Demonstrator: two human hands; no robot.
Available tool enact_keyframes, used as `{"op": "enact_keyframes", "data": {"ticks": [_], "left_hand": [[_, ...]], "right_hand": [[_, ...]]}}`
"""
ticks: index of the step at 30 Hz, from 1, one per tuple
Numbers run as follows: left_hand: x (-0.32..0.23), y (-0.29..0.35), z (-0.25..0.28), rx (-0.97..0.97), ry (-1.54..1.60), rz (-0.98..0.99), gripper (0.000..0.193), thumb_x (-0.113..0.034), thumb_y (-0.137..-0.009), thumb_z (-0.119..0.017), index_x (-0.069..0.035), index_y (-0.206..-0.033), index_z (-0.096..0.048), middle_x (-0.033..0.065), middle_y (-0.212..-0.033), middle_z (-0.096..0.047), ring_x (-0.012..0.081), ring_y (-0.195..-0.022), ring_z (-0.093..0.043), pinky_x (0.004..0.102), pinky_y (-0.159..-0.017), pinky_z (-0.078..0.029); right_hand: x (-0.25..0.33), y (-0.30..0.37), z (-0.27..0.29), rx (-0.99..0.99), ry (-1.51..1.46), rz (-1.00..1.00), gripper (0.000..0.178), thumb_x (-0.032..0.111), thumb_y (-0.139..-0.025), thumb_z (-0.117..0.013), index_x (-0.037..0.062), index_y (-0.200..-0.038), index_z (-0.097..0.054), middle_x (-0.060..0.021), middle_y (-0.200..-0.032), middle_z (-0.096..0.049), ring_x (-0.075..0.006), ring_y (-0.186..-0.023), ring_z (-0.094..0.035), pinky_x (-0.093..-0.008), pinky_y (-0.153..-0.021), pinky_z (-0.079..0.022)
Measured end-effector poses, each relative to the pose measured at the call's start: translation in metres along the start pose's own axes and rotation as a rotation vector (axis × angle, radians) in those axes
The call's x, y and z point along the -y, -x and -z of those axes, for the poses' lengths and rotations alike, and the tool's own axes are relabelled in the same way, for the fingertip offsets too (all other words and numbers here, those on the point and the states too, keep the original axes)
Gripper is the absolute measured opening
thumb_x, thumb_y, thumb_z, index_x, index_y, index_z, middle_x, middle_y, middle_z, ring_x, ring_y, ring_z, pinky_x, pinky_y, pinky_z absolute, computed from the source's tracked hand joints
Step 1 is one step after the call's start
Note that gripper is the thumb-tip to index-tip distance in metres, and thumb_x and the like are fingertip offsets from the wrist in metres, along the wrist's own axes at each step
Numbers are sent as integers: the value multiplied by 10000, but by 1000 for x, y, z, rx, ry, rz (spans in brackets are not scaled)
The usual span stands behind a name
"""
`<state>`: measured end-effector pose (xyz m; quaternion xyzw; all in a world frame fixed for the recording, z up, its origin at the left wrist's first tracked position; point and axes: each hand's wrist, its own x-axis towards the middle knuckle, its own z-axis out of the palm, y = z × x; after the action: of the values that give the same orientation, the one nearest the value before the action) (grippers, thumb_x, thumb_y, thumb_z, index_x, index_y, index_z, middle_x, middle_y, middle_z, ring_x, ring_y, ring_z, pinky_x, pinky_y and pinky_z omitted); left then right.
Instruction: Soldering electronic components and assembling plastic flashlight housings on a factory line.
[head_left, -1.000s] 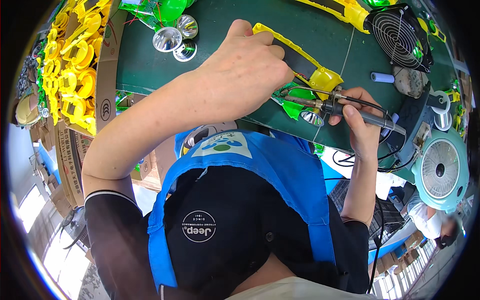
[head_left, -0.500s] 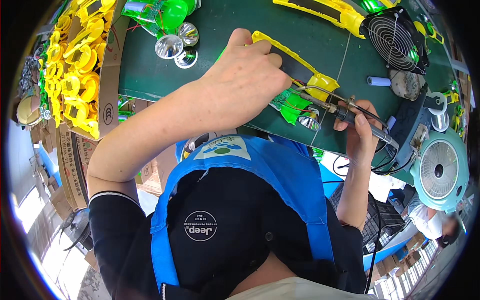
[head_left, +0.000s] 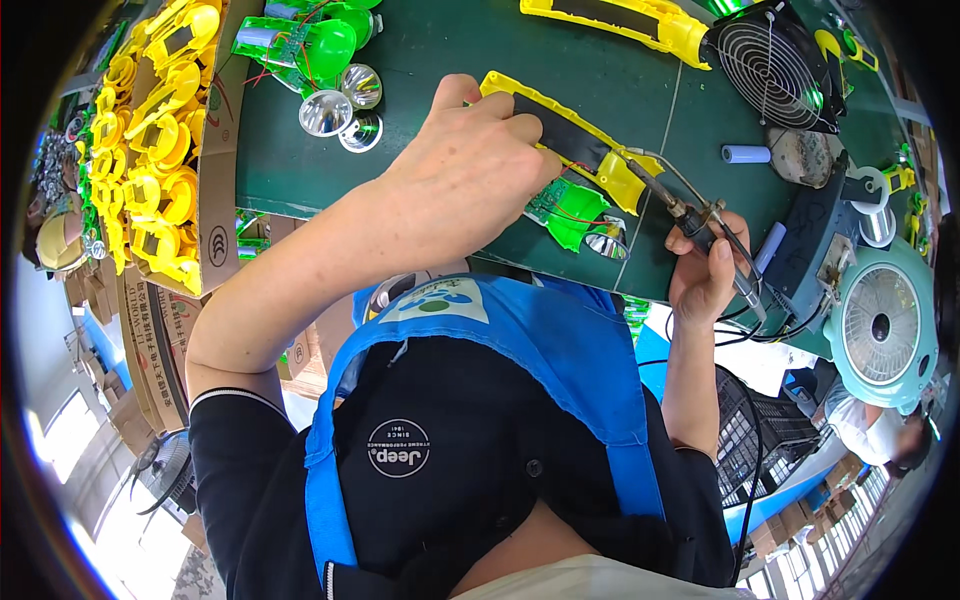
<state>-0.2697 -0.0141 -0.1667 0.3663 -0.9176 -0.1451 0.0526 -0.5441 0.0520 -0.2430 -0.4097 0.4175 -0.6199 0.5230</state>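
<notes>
My right hand (head_left: pixel 705 272) grips a soldering iron (head_left: pixel 690 215) with a thin metal feed tube along it. The iron's tip lies over the end of a yellow plastic housing (head_left: pixel 622 182), apart from my left fingers. My left hand (head_left: pixel 480 165) is closed, knuckles up, at the near side of that housing; what its fingertips pinch is hidden. Beside these fingers a green plastic shell (head_left: pixel 572 228) shows a circuit board and red wires. A silver reflector cup (head_left: pixel 606 240) sits at the shell's right end.
At left stands a cardboard box (head_left: pixel 222 150) of yellow parts. Green lamp shells (head_left: pixel 325 48) and reflectors (head_left: pixel 326 113) lie nearby. Rightward are a black fan (head_left: pixel 775 70), a blue cell (head_left: pixel 746 154), a solder spool (head_left: pixel 868 190) and a teal fan (head_left: pixel 880 325).
The soldering iron's tip has moved away from my left fingers and the green shell, over the yellow housing. My left hand stays closed; the whole view has shifted slightly.
</notes>
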Motion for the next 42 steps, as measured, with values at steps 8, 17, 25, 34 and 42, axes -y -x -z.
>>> {"op": "enact_keyframes", "data": {"ticks": [8,17,25,34,42], "left_hand": [[4,1,2,12,142,-8,60,-35,-755,-639,-58,-731,-589,78,-770,-538,249,-822,-558,375,-828,-405],[44,-25,-1,-117,-2,17,269,-144,-692,-744,-113,-920,-605,62,-965,-554,248,-986,-528,404,-831,-404],[22,62,-6,-186,-43,-64,606,-185,-628,-792,-67,-1136,-483,126,-1159,-538,321,-1094,-521,438,-921,-427],[38,6,52,-714,240,140,549,-52,-667,-793,-61,-1085,-437,157,-1014,-570,380,-906,-581,417,-771,-482],[130,-220,15,-523,-17,409,580,-196,-682,-822,-111,-1070,-400,128,-995,-597,339,-936,-611,441,-772,-495]], "right_hand": [[-2,-1,2,-53,-57,32,333,261,-887,-603,-25,-1023,-499,-163,-773,-595,-207,-656,-583,-341,-658,-491],[-3,-6,2,-53,-72,91,332,312,-896,-559,4,-1017,-530,-99,-686,-537,-224,-720,-518,-371,-837,-429],[-1,-8,-4,-89,-155,173,302,259,-922,-543,-20,-1033,-510,-138,-745,-562,-206,-683,-527,-336,-701,-451],[1,-3,-2,-128,-239,130,291,289,-936,-518,7,-1006,-500,-72,-705,-503,-180,-680,-472,-339,-836,-420],[0,-1,1,-211,-312,68,272,277,-911,-559,23,-992,-504,-113,-716,-545,-207,-692,-540,-315,-633,-435]]}}
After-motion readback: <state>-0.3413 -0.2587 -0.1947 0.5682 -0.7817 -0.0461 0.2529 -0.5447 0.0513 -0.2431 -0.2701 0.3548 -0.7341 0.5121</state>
